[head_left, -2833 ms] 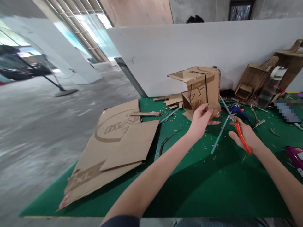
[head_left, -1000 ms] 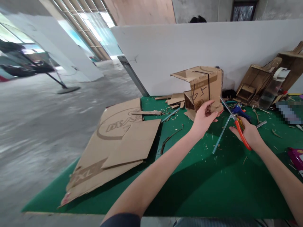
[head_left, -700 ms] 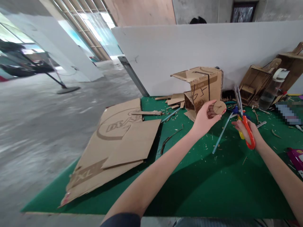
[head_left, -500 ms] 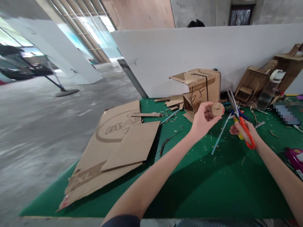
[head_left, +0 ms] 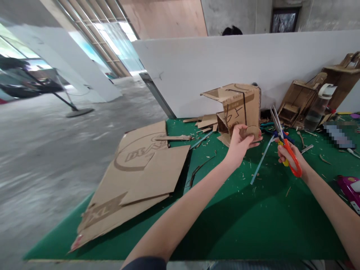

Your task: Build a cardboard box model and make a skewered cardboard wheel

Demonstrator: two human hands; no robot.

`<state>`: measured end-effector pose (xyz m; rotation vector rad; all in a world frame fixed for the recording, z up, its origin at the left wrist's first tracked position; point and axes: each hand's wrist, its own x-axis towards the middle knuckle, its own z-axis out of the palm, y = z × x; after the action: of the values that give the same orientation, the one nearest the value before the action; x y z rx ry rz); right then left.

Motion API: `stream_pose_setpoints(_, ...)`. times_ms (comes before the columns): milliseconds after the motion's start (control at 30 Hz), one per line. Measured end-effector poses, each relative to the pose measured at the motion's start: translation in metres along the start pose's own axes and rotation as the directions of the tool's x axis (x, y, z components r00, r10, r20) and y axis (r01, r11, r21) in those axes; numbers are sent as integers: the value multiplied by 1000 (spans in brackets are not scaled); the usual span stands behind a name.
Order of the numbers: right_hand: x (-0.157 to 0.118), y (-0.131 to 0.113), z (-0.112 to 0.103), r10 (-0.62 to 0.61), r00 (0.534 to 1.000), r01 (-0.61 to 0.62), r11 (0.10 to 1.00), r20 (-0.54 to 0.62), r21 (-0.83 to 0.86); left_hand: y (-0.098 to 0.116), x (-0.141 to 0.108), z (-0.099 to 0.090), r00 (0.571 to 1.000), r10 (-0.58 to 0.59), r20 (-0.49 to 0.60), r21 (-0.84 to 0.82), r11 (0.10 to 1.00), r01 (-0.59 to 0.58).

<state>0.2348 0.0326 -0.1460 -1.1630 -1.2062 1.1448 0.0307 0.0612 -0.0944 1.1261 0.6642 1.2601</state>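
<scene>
Between the thumb and fingers of my left hand (head_left: 239, 144) is a small round cardboard disc (head_left: 252, 131), held in front of a cardboard box (head_left: 239, 107) with black marker writing and a dark band. My right hand (head_left: 292, 157) grips scissors (head_left: 292, 157) with orange handles; their blades point up and stand a little apart. Something yellow shows by the same hand's fingers, partly hidden. A pale blue glue stick (head_left: 262, 161) lies on the green table (head_left: 270, 217) between the hands.
Flat cardboard sheets (head_left: 135, 168) lie at the left. Behind are a white partition (head_left: 225, 60) and cardboard scraps (head_left: 208, 120). To the right are a clear bottle (head_left: 317, 108), a cardboard model (head_left: 300, 97), a phone (head_left: 339, 135) and a purple device (head_left: 350, 189).
My left hand has turned the disc and its thumb now lies across it, slightly lower. My right hand with the scissors has barely moved.
</scene>
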Motion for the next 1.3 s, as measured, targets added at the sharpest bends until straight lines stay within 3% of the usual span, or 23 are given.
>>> stream_pose_setpoints(133,2,2,1,-1,1000,0,995,-14,-101,2,0,0,1000,-8,-2,13,1000,8)
stream_pose_setpoints(333,8,15,7,-7,966,-84,936,-257,-342,2,2,-2,994,-62,94,-46,997,67)
stream_pose_setpoints(467,8,15,9,-11,972,-74,932,-233,-354,5,2,-3,988,-82,128,-87,992,94)
stream_pose_setpoints(600,5,7,1,-48,980,-44,892,-191,-449,6,-1,-5,980,-85,180,45,996,78)
stream_pose_setpoints(700,5,4,-13,-86,985,-31,766,-149,-642,0,-7,-10,970,-98,221,179,982,58)
stream_pose_setpoints(867,11,9,-28,-39,981,-156,425,-190,-892,-24,-29,-22,973,-36,230,467,881,-78)
stream_pose_setpoints(967,12,12,-26,18,983,-179,295,-182,-939,-35,-42,-27,982,-5,189,612,783,-114)
stream_pose_setpoints(1033,10,12,-23,22,985,-170,269,-171,-948,-38,-49,-29,982,-4,191,689,713,-131)
stream_pose_setpoints(1100,7,10,-18,3,987,-154,236,-158,-960,-38,-52,-31,974,21,227,748,636,-188)
stream_pose_setpoints(1233,-3,4,-10,-94,988,-119,5,-119,-993,-38,-53,-35,943,109,313,817,476,-326)
stream_pose_setpoints(1300,-8,-2,-6,-144,984,-119,-58,-109,-991,-41,-53,-38,922,120,368,832,401,-384)
